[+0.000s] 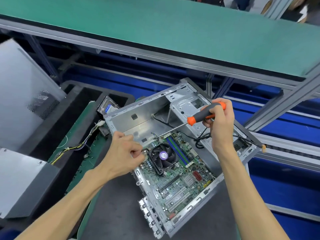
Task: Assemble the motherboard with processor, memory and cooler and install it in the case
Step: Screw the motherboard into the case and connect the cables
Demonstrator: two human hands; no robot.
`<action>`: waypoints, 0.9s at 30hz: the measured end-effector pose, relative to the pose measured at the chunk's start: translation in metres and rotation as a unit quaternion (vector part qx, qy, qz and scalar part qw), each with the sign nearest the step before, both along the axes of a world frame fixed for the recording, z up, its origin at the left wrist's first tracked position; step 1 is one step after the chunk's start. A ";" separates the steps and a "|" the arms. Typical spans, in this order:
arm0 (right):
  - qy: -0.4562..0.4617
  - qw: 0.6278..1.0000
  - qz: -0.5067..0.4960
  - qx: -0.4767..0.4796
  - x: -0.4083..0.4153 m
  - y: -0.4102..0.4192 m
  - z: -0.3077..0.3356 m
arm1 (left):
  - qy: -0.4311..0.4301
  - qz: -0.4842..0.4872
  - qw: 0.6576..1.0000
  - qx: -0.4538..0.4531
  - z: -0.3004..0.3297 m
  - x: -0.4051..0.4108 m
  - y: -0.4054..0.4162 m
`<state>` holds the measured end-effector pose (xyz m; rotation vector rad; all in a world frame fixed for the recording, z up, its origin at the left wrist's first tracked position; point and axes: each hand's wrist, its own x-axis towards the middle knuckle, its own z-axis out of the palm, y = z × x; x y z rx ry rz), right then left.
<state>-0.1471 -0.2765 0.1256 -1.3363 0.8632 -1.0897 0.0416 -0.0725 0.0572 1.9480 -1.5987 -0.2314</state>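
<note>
An open grey metal case (pixel 138 116) lies on its side on the bench. The green motherboard (pixel 174 184) sits inside it, with a black cooler fan (pixel 161 157) and blue and green memory slots (pixel 178 151) on it. My right hand (pixel 219 122) grips an orange and grey screwdriver (pixel 202 115); its shaft slants down left, and the tip meets the board's far corner. My left hand (pixel 124 153) rests on the board's left edge beside the fan, fingers curled and pinching something small that I cannot make out.
A hard drive (pixel 108 107) and a bundle of coloured cables (pixel 81 144) lie left of the case in a black foam tray (pixel 78 101). Grey panels (pixel 22 94) stand at far left. A green shelf (pixel 155 30) overhangs the bench behind.
</note>
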 end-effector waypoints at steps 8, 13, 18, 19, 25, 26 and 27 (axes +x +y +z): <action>0.018 1.000 0.010 -0.008 0.011 0.002 0.008 | 0.025 -0.057 0.997 0.034 0.011 0.046 -0.004; 0.020 1.000 0.016 -0.011 0.021 0.001 0.009 | -0.004 -0.081 0.995 0.054 0.011 0.055 -0.003; 0.023 1.000 0.009 -0.004 0.028 -0.001 0.007 | 0.002 0.035 0.999 -0.029 0.009 0.044 -0.001; 0.021 1.000 0.010 -0.004 0.029 -0.001 0.007 | -0.002 0.099 0.993 -0.070 0.007 0.041 0.000; 0.016 1.000 0.016 -0.003 0.031 0.001 0.007 | 0.361 0.363 0.859 0.003 0.000 0.041 -0.001; 0.017 1.000 0.016 -0.004 0.031 0.001 0.007 | 0.404 0.349 0.846 0.004 -0.002 0.041 -0.003; 0.016 1.000 0.017 -0.005 0.030 0.002 0.007 | 0.414 0.331 0.848 -0.001 -0.004 0.041 -0.005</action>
